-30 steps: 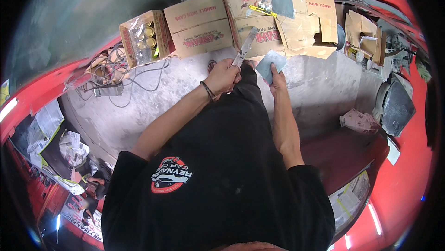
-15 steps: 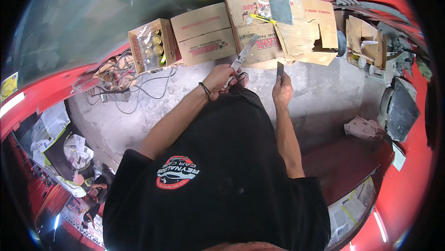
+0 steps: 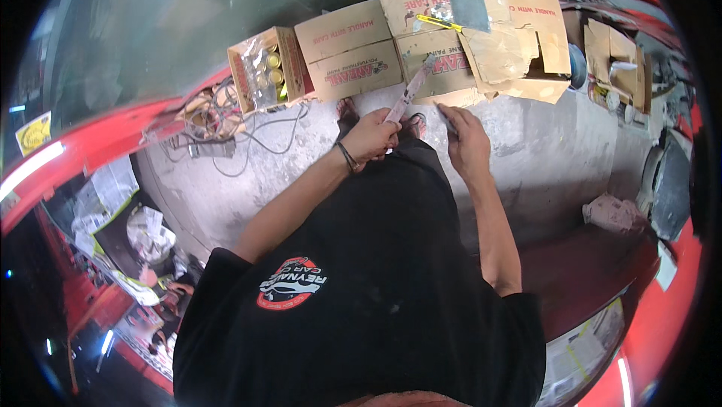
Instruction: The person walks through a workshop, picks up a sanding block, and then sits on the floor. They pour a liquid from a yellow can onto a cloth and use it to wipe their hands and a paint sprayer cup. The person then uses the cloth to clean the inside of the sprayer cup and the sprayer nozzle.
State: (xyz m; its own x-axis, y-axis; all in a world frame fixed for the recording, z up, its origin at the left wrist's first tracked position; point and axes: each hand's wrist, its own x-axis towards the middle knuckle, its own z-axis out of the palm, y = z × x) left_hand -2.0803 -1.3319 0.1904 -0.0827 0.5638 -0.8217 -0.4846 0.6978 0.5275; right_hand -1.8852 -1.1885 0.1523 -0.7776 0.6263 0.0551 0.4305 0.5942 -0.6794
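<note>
My left hand (image 3: 372, 136) is closed around the lower end of a long, flat putty knife (image 3: 411, 94). Its pale, smeared blade slants up and right in front of a cardboard box (image 3: 417, 46). My right hand (image 3: 470, 144) grips a dark, narrow, flat piece (image 3: 445, 119), mostly covered by the fingers, so its exact kind does not show. The two hands are apart. On the box ahead lie a yellow utility knife (image 3: 440, 23) and a grey rectangular sheet (image 3: 469, 8).
More cardboard boxes (image 3: 347, 50) line the far side. An open carton (image 3: 239, 80) holds several cans, with tangled cables (image 3: 259, 132) beside it. A dark red panel (image 3: 560, 275) is at the right, near a crumpled pinkish bundle (image 3: 613, 213). Concrete floor (image 3: 538, 144) lies between.
The view has shifted, so the boxes sit farther right. My right hand has turned, its fingers now over the dark piece, which stood upright before. My left hand keeps hold of the putty knife.
</note>
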